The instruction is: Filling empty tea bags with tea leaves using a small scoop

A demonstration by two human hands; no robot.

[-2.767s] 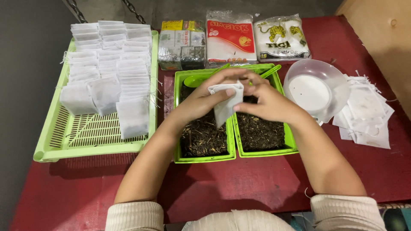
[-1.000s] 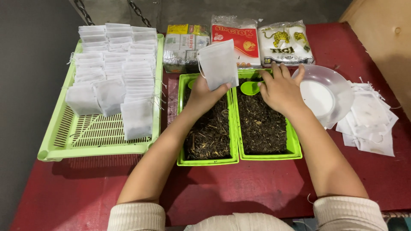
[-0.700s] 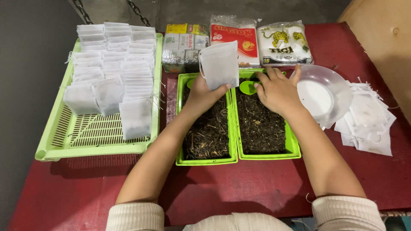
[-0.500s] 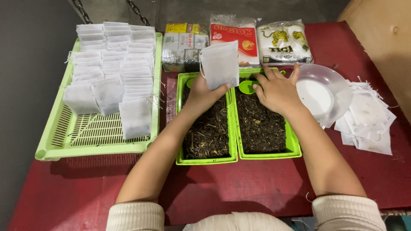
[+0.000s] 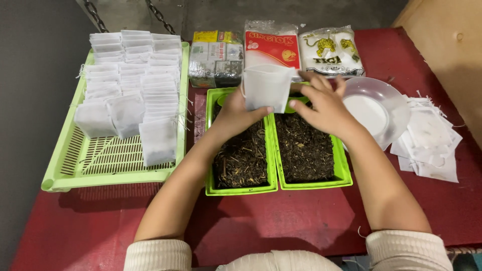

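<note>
Holding a small white filter bag (image 5: 266, 88) upright in the left hand (image 5: 236, 113), pinched at its lower edge above the two green trays of dried leaves (image 5: 273, 188). Appearing light, soft and easily crumpled, so best gripped by the rim or a bottom corner. Reaching toward the bag's mouth with the right hand (image 5: 326, 108), fingers (image 5: 314, 83) spread and apparently empty. Differing from half a second ago: lifting away from the green spoon and moving up beside the bag, now lower and tilted open. Sitting apart on the red table (image 5: 301, 221): a slatted tray of filled bags (image 5: 110, 155), a clear bowl (image 5: 376, 108).
</note>
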